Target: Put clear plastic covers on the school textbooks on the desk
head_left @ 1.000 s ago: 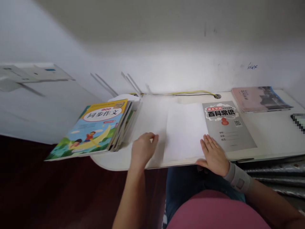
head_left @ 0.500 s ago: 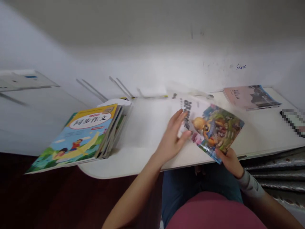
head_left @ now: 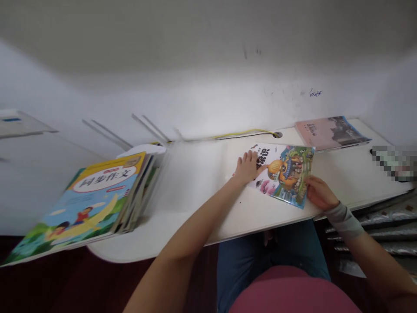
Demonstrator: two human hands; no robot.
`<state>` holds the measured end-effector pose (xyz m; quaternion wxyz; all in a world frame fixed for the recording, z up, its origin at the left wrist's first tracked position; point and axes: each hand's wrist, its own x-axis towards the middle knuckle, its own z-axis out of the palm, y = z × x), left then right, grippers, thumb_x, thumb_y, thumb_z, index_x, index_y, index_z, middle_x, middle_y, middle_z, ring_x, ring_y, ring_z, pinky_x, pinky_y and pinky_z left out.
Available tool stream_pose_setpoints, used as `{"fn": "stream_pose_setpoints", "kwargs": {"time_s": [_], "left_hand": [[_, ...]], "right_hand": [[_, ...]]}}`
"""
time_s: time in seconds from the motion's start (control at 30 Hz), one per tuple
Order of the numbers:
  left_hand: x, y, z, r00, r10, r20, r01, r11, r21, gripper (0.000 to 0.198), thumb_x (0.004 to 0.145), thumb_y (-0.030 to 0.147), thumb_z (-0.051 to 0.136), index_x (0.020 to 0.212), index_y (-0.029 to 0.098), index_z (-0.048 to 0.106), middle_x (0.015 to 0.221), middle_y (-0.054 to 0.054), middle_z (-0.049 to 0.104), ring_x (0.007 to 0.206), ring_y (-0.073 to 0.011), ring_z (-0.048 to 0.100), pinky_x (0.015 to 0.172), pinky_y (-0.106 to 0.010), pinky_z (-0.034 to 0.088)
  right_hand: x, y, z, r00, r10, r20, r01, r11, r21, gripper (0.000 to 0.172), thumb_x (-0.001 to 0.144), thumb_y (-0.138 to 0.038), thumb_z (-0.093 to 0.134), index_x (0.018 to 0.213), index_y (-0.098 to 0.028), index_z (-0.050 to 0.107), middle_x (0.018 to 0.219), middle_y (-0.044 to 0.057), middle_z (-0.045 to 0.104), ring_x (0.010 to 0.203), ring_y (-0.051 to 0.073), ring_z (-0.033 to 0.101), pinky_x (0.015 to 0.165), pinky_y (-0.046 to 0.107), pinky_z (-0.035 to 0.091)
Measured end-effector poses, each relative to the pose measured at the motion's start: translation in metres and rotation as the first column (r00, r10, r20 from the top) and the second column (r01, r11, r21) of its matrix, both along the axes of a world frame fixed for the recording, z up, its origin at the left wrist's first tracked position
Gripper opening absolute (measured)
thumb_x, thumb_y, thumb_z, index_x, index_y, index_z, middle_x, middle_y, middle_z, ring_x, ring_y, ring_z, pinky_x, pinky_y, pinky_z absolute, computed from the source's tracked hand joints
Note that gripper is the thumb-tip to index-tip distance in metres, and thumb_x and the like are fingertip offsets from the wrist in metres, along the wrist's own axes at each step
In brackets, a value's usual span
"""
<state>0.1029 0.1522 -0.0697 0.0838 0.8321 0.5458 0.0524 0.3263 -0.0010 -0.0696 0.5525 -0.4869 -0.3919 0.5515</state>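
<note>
A picture book (head_left: 288,171) with a yellow gourd-shaped house on its cover lies on the white desk (head_left: 192,191) in front of me. My left hand (head_left: 246,167) rests on the left part of its cover, fingers and thumb spread. At the book's lower right edge, my right hand (head_left: 322,193) pinches the border; a grey band wraps that wrist. Some of the cover's title is hidden under my left hand.
A stack of books (head_left: 87,200), blue-and-yellow on top, overhangs the desk's left end beside a clear upright holder. Pink-covered books (head_left: 329,132) lie at the back right, near a blurred phone-like object (head_left: 395,163). A yellow cable (head_left: 241,131) runs along the wall.
The gourd-house book has come down from a tilted, lifted position to lie on the desk. My left hand has moved onto its cover; my right hand stays at its edge.
</note>
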Motion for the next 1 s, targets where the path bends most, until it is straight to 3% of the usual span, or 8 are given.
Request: {"fn": "stream_pose_setpoints", "kwargs": {"time_s": [0.1,0.2,0.3,0.4,0.53,0.67,0.83,1.0], "left_hand": [[-0.001,0.033,0.006,0.985,0.155,0.082,-0.154,0.988,-0.019,0.064,0.084,0.051,0.048,0.133,0.010,0.038,0.138,-0.021,0.043,0.130,-0.0312,0.036,0.103,-0.041,0.030],[-0.006,0.056,0.011,0.970,0.218,0.111,-0.213,0.976,-0.054,0.051,0.085,0.045,0.047,0.122,0.010,0.047,0.120,-0.019,0.058,0.114,-0.0273,0.053,0.091,-0.033,0.039],[-0.014,0.064,0.012,0.957,0.256,0.137,-0.241,0.964,-0.113,0.044,0.086,0.045,0.044,0.108,0.009,0.057,0.105,-0.017,0.065,0.098,-0.0246,0.061,0.079,-0.029,0.042],[-0.020,0.066,0.010,0.951,0.261,0.163,-0.236,0.959,-0.158,0.042,0.087,0.045,0.040,0.088,0.011,0.064,0.088,-0.015,0.069,0.084,-0.0225,0.063,0.071,-0.028,0.042],[-0.017,0.073,0.010,0.939,0.275,0.208,-0.241,0.955,-0.174,0.041,0.087,0.043,0.041,0.085,0.010,0.065,0.077,-0.011,0.068,0.071,-0.0187,0.062,0.062,-0.027,0.041],[-0.005,0.083,0.013,0.934,0.269,0.234,-0.232,0.957,-0.172,0.030,0.083,0.035,0.047,0.087,0.010,0.064,0.072,-0.006,0.066,0.064,-0.0152,0.059,0.059,-0.025,0.041],[0.004,0.078,0.016,0.953,0.226,0.202,-0.210,0.973,-0.096,0.022,0.085,0.028,0.044,0.094,0.016,0.059,0.092,-0.008,0.068,0.081,-0.0170,0.061,0.068,-0.025,0.043],[-0.005,0.057,0.011,0.965,0.249,0.084,-0.249,0.969,-0.007,0.021,0.086,0.024,0.043,0.103,0.017,0.053,0.102,-0.015,0.065,0.101,-0.0262,0.058,0.081,-0.035,0.042]], "right_hand": [[0.023,0.029,0.000,0.958,-0.129,0.254,0.115,0.991,0.070,0.037,0.074,-0.054,0.055,0.084,-0.019,0.063,0.080,0.005,0.070,0.073,0.020,0.064,0.069,0.035,0.052],[0.048,0.063,0.001,0.901,-0.205,0.383,0.184,0.979,0.092,0.042,0.070,-0.059,0.057,0.069,-0.017,0.061,0.061,0.002,0.064,0.062,0.018,0.060,0.060,0.031,0.049],[0.069,0.095,0.002,0.803,-0.287,0.522,0.255,0.958,0.134,0.044,0.070,-0.057,0.056,0.054,-0.016,0.055,0.049,-0.001,0.055,0.058,0.017,0.055,0.056,0.029,0.045],[0.080,0.115,0.004,0.705,-0.320,0.633,0.261,0.947,0.188,0.037,0.072,-0.050,0.055,0.059,-0.016,0.060,0.058,0.000,0.061,0.064,0.017,0.057,0.062,0.029,0.045],[0.082,0.117,0.003,0.541,-0.305,0.784,0.207,0.951,0.227,0.024,0.074,-0.036,0.054,0.074,-0.016,0.066,0.076,0.004,0.069,0.076,0.018,0.060,0.073,0.031,0.045],[0.077,0.105,-0.004,0.305,-0.278,0.911,0.193,0.954,0.227,0.021,0.080,-0.028,0.047,0.083,-0.016,0.064,0.084,0.009,0.068,0.079,0.021,0.059,0.075,0.034,0.042],[0.061,0.094,-0.006,0.031,-0.197,0.980,0.116,0.974,0.192,0.023,0.088,-0.024,0.038,0.088,-0.014,0.059,0.092,0.015,0.065,0.089,0.025,0.056,0.079,0.035,0.037],[0.041,0.088,-0.003,-0.142,-0.125,0.982,0.025,0.991,0.130,0.026,0.092,-0.023,0.033,0.095,-0.013,0.057,0.093,0.017,0.064,0.096,0.027,0.053,0.081,0.036,0.035]]}}
